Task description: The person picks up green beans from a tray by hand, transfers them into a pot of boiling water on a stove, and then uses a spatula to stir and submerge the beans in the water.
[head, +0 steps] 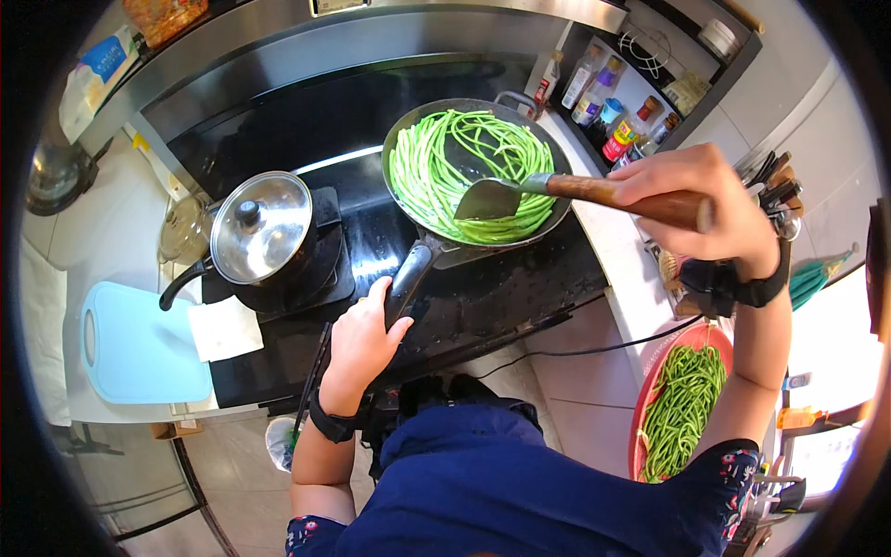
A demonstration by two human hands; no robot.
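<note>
Long green beans [431,174] lie in a ring inside a dark frying pan [468,157], whose bare bottom shows in the middle. My left hand [365,338] grips the pan's black handle [409,275], thumb and forefinger on either side of it. Over the pan's right rim, my right hand [686,202] holds a wooden-handled metal spatula [491,200] by its brown handle. The spatula's blade rests against the beans at the front of the pan; its lower edge meets them.
Left of the pan stands a lidded saucepan [261,226] on the black stove [487,299]. A white paper towel [226,328] overlaps a blue cutting board [143,348]. Sauce bottles [630,129] fill a right-hand rack. More beans lie in a red basket [637,435] at lower right.
</note>
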